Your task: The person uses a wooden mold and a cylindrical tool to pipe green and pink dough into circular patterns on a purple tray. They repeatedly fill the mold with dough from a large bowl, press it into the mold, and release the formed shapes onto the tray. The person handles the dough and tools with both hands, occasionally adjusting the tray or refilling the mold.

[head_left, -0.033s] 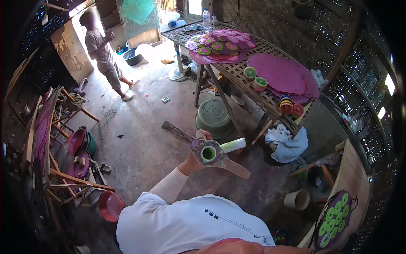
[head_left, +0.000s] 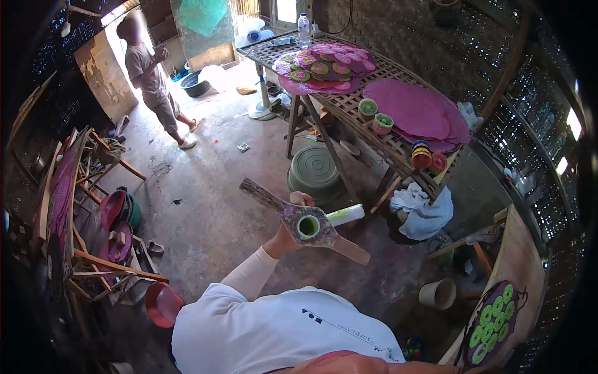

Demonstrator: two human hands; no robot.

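My left hand (head_left: 283, 234) grips a rough cross-shaped wooden tool (head_left: 261, 196) from behind, fingers curled up over its far side. The tool has a round central opening lined with green, and a white cylinder (head_left: 349, 212) smeared with green sticks out to the right. My right hand is not visible; only reddish skin or cloth shows along the bottom edge. A board (head_left: 523, 249) at the lower right bears a purple sheet with green rings (head_left: 492, 324).
A slatted table (head_left: 398, 84) holds pink sheets (head_left: 405, 106), cups (head_left: 383, 124) and a bottle (head_left: 304, 31). An upturned tub (head_left: 314, 174) lies below. A co-worker (head_left: 152, 75) stands by the doorway. Wooden frames (head_left: 118, 268) line the left, beside a red basin (head_left: 163, 302).
The wooden tool in my left hand has shifted very slightly to the right.
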